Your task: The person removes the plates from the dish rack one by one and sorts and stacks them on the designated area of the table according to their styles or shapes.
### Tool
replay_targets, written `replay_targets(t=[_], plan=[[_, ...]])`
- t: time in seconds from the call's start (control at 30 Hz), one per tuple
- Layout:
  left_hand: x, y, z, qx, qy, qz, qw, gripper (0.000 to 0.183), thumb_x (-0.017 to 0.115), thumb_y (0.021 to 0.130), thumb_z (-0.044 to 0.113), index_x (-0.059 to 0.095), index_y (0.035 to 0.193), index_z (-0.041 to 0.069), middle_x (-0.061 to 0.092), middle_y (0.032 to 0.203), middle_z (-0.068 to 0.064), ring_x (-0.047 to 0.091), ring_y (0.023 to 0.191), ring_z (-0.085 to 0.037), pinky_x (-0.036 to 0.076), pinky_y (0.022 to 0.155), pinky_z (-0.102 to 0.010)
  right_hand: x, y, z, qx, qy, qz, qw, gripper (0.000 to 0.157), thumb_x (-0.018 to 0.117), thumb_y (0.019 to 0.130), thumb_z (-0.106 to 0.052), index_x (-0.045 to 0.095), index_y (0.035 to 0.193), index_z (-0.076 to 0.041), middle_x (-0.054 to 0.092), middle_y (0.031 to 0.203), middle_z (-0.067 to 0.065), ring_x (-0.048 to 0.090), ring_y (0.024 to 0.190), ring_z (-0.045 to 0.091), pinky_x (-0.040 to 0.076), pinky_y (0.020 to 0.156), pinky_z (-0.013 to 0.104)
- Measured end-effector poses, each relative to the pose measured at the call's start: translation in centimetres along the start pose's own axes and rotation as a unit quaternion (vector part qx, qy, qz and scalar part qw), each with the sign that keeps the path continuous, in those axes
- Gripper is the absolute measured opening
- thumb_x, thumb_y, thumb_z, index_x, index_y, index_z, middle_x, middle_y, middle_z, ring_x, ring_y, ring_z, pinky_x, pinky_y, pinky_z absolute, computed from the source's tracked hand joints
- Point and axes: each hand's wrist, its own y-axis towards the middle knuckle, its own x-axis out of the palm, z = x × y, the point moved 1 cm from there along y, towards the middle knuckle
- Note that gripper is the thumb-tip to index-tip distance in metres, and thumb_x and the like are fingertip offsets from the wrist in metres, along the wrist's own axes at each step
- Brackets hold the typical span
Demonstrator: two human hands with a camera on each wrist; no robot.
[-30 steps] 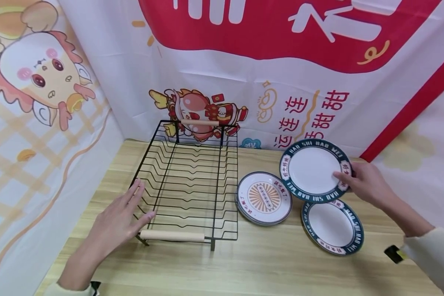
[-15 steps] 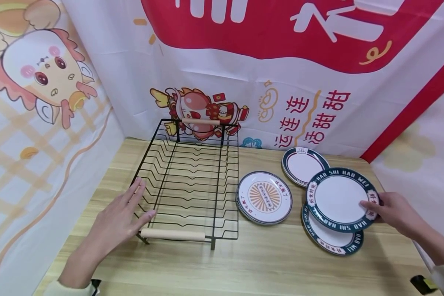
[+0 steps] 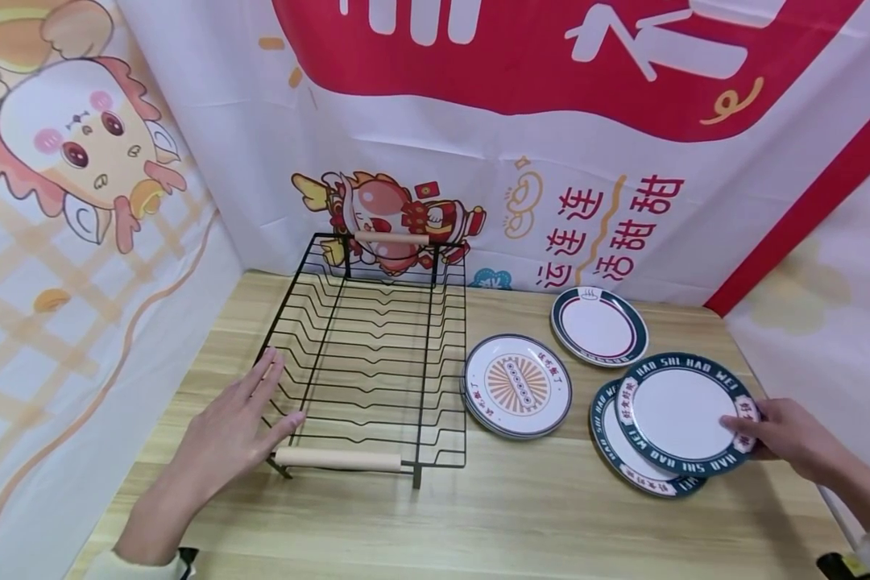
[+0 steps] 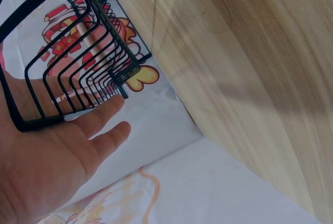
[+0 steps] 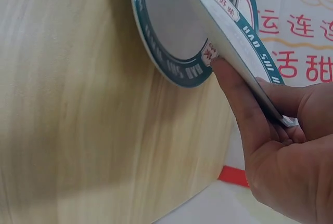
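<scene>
My right hand [image 3: 793,435] pinches the right rim of a white plate with a dark green lettered border [image 3: 685,415], thumb on top and fingers beneath. The held plate is tilted and overlaps a matching plate [image 3: 627,459] that lies on the table; the right wrist view has a gap between their rims. My left hand [image 3: 228,427] rests against the left side of a black wire dish rack [image 3: 362,362], fingers fairly straight. In the left wrist view, some of its fingers [image 4: 106,117] show along and behind the rack's wires.
Small plates with an orange sunburst print [image 3: 518,387] are stacked between the rack and the green-rimmed plates. Another green-rimmed plate [image 3: 600,326] lies farther back. The rack has wooden handles [image 3: 337,460] front and back. Printed cloth [image 3: 420,129] hangs behind the wooden table [image 3: 478,515].
My right hand has carried the plate right and toward me, from over the back plate to over the matching one. The back plate has come into view. My left hand stays put.
</scene>
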Motion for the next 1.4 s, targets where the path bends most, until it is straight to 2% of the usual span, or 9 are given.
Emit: replay_targets(t=[0.2,0.37,0.67,0.87,1.07,1.2,1.4], plan=[[0.1,0.0,0.0,0.000,0.000,0.004,1.0000,0.092,0.050,0.106,0.061,0.012,0.170,0.006,0.007,0.177,-0.014,0.038,0.144,-0.060,0.045,0.099,-0.080,0.0,0.5,1.4,0.034,0.008,-0.018,0.999,0.031,0.062,0.108,-0.024,0.068,0.097,0.005,0.074,0.079,0.005,0.069,0.070,0.019,0.061,0.066,0.029],[0.1,0.1,0.0,0.003,0.003,0.006,1.0000,0.093,0.052,0.106,0.061,0.013,0.170,0.005,0.009,0.177,-0.015,0.040,0.142,-0.060,0.047,0.098,-0.079,0.3,1.0,2.4,0.056,0.016,-0.028,0.998,0.029,0.067,0.106,-0.025,0.067,0.095,0.002,0.074,0.079,0.005,0.068,0.071,0.018,0.061,0.065,0.028],[-0.1,0.2,-0.1,0.002,0.001,0.005,1.0000,0.092,0.051,0.107,0.061,0.009,0.170,0.008,0.008,0.177,-0.015,0.039,0.143,-0.061,0.045,0.099,-0.080,1.2,1.1,3.6,0.056,-0.012,-0.029,0.998,0.035,0.071,0.103,-0.034,0.068,0.090,-0.001,0.066,0.073,0.001,0.060,0.067,0.015,0.055,0.059,0.025],[-0.1,0.1,0.1,0.002,-0.002,0.005,1.0000,0.093,0.051,0.106,0.060,0.011,0.170,0.007,0.010,0.177,-0.017,0.038,0.143,-0.061,0.043,0.102,-0.080,1.9,1.3,4.0,0.054,-0.021,-0.029,0.998,0.039,0.073,0.101,-0.038,0.069,0.093,0.000,0.066,0.074,0.001,0.060,0.068,0.017,0.053,0.059,0.025],[-0.2,0.1,0.2,0.002,-0.004,0.000,1.0000,0.093,0.052,0.106,0.060,0.012,0.170,0.005,0.009,0.177,-0.017,0.036,0.145,-0.061,0.042,0.105,-0.079,2.9,1.6,4.7,0.058,-0.029,-0.024,0.998,0.042,0.075,0.099,-0.042,0.072,0.089,-0.002,0.065,0.068,0.001,0.062,0.064,0.016,0.052,0.057,0.024],[-0.4,0.2,0.3,0.002,-0.004,-0.004,1.0000,0.093,0.052,0.106,0.060,0.012,0.170,0.005,0.009,0.177,-0.017,0.035,0.146,-0.060,0.041,0.107,-0.078,3.6,1.8,4.5,0.061,-0.027,-0.022,0.998,0.044,0.076,0.098,-0.045,0.071,0.087,-0.003,0.066,0.068,0.001,0.064,0.063,0.015,0.054,0.056,0.024],[-0.4,0.1,0.4,0.003,-0.001,0.000,1.0000,0.093,0.052,0.106,0.060,0.014,0.169,0.003,0.008,0.177,-0.017,0.038,0.145,-0.059,0.044,0.102,-0.078,4.5,1.8,3.5,0.066,-0.018,-0.024,0.997,0.043,0.076,0.098,-0.045,0.071,0.091,-0.003,0.069,0.072,0.001,0.067,0.064,0.015,0.058,0.058,0.024]])
